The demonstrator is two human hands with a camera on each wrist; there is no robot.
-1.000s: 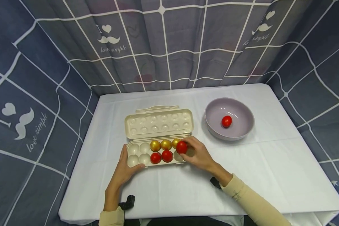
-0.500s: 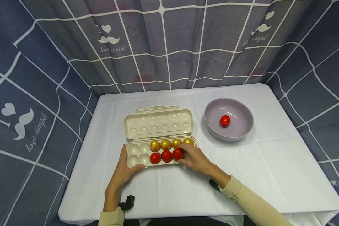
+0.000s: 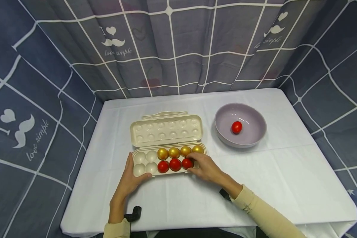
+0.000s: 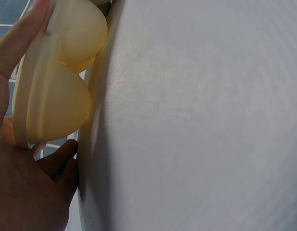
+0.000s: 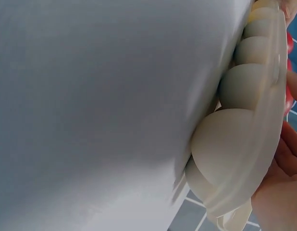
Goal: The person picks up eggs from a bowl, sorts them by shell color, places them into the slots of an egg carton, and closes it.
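Observation:
An open cream egg carton (image 3: 154,173) lies on the table, its lid (image 3: 166,129) folded back. Its rear row has several gold eggs (image 3: 174,152); in front sit two red eggs (image 3: 169,165) side by side. My right hand (image 3: 206,167) pinches a third red egg (image 3: 187,163) in the front cup to their right, partly hiding the cups at that end. My left hand (image 3: 132,177) grips the carton's left end, thumb along the front rim. The left wrist view shows the fingers (image 4: 59,166) below the carton's rim, near the cups.
To the right of the carton stands a mauve bowl (image 3: 257,130) with one red egg (image 3: 236,127) in it. A white cloth covers the table (image 3: 270,191). Grey checked curtains (image 3: 193,36) close off the back and sides.
My right hand has lowered its red egg into the front cup beside the other two. The egg in the bowl shifted slightly left. My left hand stays on the carton.

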